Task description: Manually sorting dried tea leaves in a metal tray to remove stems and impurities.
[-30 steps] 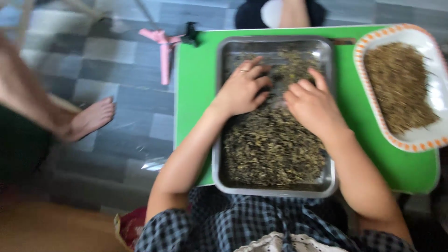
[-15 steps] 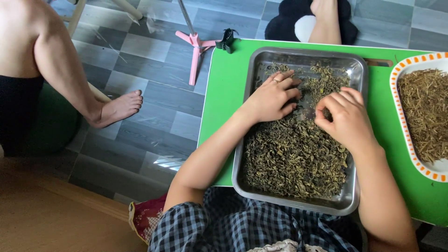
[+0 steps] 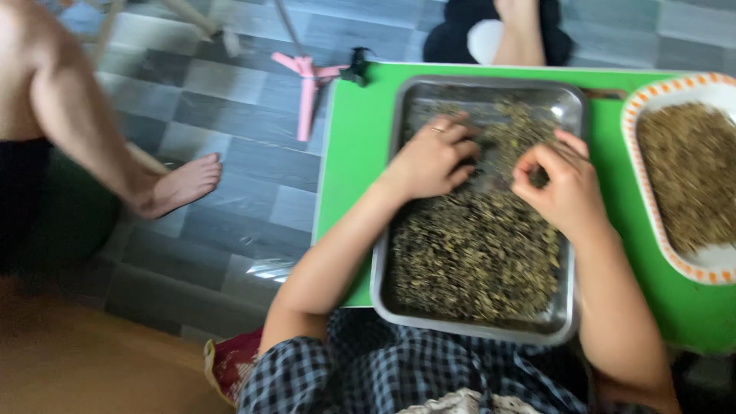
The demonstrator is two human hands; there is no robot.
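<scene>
A green table (image 3: 349, 153) stands over a grey tiled floor (image 3: 230, 169). On it, directly in front of me, sits a rectangular metal tray (image 3: 571, 107), its long axis running away from my body. Dried greenish-brown leaves (image 3: 475, 261) fill the tray's near half and thin out toward its far end, where bare metal shows. To the right of the tray lies an oval dish with an orange-and-white rim (image 3: 640, 153), also holding dried leaves. Left of the tray, off the table, another person's bare foot (image 3: 180, 184) rests on the floor.

Both my hands are inside the tray, past its middle, a little apart. My left hand (image 3: 433, 157) lies palm down on the leaves, fingers loosely curled. My right hand (image 3: 563, 184) is about level with it, thumb and fingertips pinched together; I cannot tell whether they hold a leaf.
</scene>
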